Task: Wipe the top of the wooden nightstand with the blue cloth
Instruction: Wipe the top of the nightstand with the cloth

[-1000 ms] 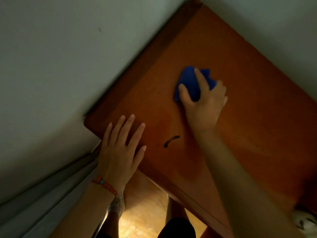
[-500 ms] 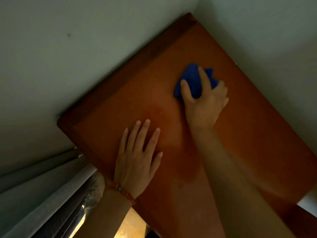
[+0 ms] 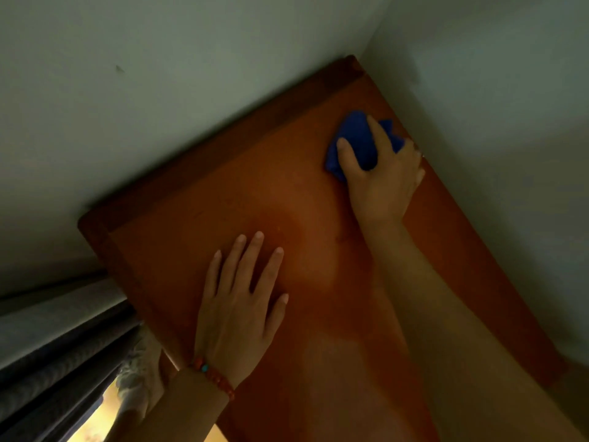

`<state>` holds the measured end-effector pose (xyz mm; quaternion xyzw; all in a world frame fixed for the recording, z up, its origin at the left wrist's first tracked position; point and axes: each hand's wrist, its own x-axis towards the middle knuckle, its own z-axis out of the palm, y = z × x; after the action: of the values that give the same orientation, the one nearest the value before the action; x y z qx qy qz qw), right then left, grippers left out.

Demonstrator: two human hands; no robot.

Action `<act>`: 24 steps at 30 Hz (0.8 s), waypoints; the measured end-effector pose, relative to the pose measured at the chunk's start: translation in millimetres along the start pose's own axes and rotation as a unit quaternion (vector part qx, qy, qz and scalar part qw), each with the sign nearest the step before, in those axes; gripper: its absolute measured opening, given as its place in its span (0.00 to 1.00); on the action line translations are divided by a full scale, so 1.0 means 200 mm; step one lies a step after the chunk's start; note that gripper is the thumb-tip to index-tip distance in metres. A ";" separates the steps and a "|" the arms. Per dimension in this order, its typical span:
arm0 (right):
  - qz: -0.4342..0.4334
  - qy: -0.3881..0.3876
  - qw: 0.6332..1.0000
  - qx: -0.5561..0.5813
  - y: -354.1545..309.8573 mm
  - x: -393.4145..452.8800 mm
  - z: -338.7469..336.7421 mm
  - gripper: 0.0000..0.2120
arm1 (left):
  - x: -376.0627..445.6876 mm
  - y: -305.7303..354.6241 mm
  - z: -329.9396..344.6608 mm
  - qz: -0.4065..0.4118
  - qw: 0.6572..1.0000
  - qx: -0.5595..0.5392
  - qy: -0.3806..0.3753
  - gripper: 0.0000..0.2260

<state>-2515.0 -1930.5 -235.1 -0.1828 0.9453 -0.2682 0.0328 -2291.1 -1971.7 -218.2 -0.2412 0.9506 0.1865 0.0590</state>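
Observation:
The wooden nightstand [image 3: 197, 212] fills the middle of the view, its reddish-brown top set into a wall corner. A bunched blue cloth [image 3: 355, 138] lies on the top near the far right edge. My right hand [image 3: 382, 177] presses down on the cloth, thumb and fingers wrapped over it. My left hand [image 3: 239, 301] rests flat on the top near the front left edge, fingers spread, holding nothing. A beaded bracelet sits on that wrist.
Pale walls [image 3: 159, 90] close in behind and to the right of the nightstand. Grey curtain folds [image 3: 57, 346] hang at the lower left beside its left edge. A strip of lit wooden floor [image 3: 95, 419] shows below.
My right hand has pushed the cloth farther toward the back right corner. My left hand stays flat on the top, now further in from the edge. The view has swung, hiding the front handle.

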 end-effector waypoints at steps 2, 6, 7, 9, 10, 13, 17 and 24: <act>0.020 0.000 1.000 -0.004 0.06 -0.13 -0.05 0.26 | 0.03 0.02 0.00 0.003 1.000 -0.001 0.003 0.23; 0.028 0.019 0.999 0.006 0.04 -0.04 -0.04 0.25 | 0.07 0.00 0.01 0.018 1.000 0.015 -0.001 0.24; 0.027 0.024 0.999 0.011 0.00 0.04 -0.01 0.25 | 0.06 -0.01 0.02 0.021 1.000 0.018 0.000 0.24; 0.021 0.029 0.999 0.018 -0.06 0.19 0.03 0.25 | 0.06 -0.02 0.03 0.022 1.000 0.021 0.005 0.24; 0.016 0.028 0.999 0.019 -0.07 0.24 0.04 0.25 | 0.06 -0.02 0.03 0.023 0.999 0.022 0.007 0.24; 0.006 0.015 1.000 0.006 -0.03 0.23 0.02 0.26 | 0.06 -0.02 0.04 0.022 1.000 0.018 0.008 0.24; 0.031 0.029 0.999 0.003 0.05 0.07 -0.04 0.26 | 0.05 -0.02 0.02 0.015 1.000 0.008 0.001 0.24; -0.024 0.010 1.000 0.007 -0.10 0.35 0.08 0.25 | 0.05 -0.02 0.05 0.019 1.000 -0.003 0.008 0.24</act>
<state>-2571.5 -1979.5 -235.5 -0.2021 0.9389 -0.2779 0.0180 -2297.7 -1976.3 -231.7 -0.2245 0.9549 0.1888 0.0470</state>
